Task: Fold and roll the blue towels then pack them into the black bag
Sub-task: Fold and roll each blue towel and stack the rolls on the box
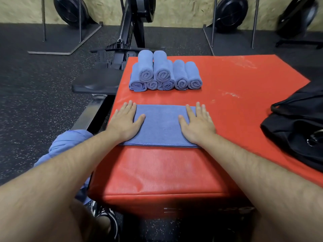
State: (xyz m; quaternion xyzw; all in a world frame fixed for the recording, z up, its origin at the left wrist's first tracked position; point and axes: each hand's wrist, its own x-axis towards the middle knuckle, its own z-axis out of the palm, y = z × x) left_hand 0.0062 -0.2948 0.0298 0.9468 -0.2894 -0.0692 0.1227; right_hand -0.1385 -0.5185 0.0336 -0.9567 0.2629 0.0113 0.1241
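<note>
Speckled black rubber flooring and rowing machines [129, 32] along the far wall frame a red padded box [244, 102] that serves as the work surface. On its near-left part lies a folded blue towel [161, 124], a flat oblong with its long stitched edge toward the person. The left hand [125, 122] lies flat on the towel's left end and the right hand [196, 123] flat on its right end, fingers straight and slightly spread, gripping nothing, each partly overhanging onto the red surface. Seven rolled towels [164, 74] sit just beyond, five in a row with two stacked on top, spiral ends facing near. The black bag [297, 130] slumps at the right edge of the box, well apart from the hands; whether anything is inside cannot be told. A heap of loose blue cloth [68, 142], likely more towels, hangs off to the near left. The step in hand looks like smoothing the fold flat before rolling. Next, I judge, one end must be pinched and turned over tightly, then rolled along the length with even pressure so the edges stay aligned. Packing has not begun for the rolls on show.
</note>
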